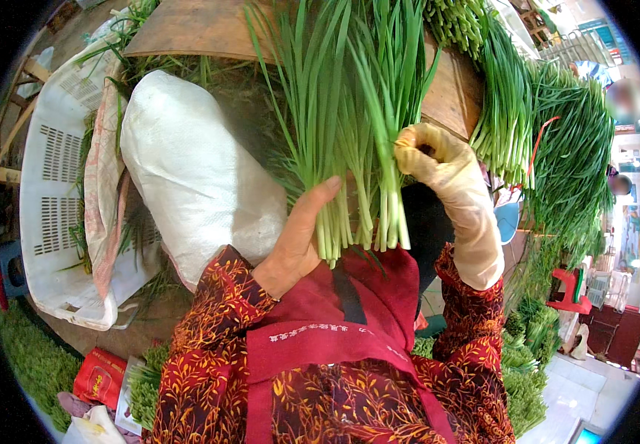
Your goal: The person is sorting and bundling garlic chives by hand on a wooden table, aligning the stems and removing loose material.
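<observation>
Bare left hand (299,240) cradles the bunch of long green chives with pale stalk ends (357,148), fingers hidden behind; blades run upward, away; gloved right hand (438,159) pinches stalks alongside, equally close

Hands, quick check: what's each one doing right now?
Left hand: bare, closed around the chive bunch near its pale ends.
Right hand: gloved, pinching stalks in that bunch.

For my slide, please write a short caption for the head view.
Bare left hand holds a bunch of chives upright while the gloved right hand grips its stalks, beside a white sack.
</observation>
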The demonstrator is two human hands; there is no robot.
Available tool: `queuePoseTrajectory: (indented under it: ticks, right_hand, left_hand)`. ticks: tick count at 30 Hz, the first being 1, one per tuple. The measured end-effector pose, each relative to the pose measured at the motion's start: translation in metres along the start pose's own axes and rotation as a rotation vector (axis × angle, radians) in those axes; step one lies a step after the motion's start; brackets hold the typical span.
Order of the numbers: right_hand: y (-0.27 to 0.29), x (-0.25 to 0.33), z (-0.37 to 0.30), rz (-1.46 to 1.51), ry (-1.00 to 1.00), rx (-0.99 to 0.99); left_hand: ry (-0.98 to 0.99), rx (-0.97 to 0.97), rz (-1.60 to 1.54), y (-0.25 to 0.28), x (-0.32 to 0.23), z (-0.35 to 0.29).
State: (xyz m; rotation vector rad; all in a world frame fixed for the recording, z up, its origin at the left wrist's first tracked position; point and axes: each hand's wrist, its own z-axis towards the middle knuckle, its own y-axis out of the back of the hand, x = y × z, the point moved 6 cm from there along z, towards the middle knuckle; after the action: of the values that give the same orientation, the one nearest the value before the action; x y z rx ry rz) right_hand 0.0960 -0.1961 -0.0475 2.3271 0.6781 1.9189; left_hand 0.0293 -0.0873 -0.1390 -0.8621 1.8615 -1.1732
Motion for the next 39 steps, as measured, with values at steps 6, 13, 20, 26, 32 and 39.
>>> queuePoseTrajectory:
  ticks: [6,13,20,26,32,39]
  right_hand:
    - [-0.012,0.009,-0.008,-0.308,0.136,0.008]
    - [-0.026,-0.002,-0.006,-0.449,0.174,0.044]
    - [-0.010,-0.002,0.004,-0.224,0.121,-0.104]
    - [0.078,0.032,-0.058,0.258,0.427,-0.393]
    - [0.155,-0.126,-0.137,-1.439,-0.438,-0.259]
    - [0.006,0.014,-0.053,-0.149,0.265,-0.140]
  left_hand:
    - [-0.015,-0.022,0.012,0.007,0.002,0.002]
    - [-0.073,0.000,0.291,0.003,0.002,0.000]
    - [-0.084,-0.044,0.299,0.008,0.003,0.002]
    - [-0.024,0.074,0.200,-0.002,-0.001,-0.003]
    - [0.022,0.098,0.100,-0.003,0.009,-0.001]
    - [0.022,0.054,0.180,-0.001,0.000,-0.001]
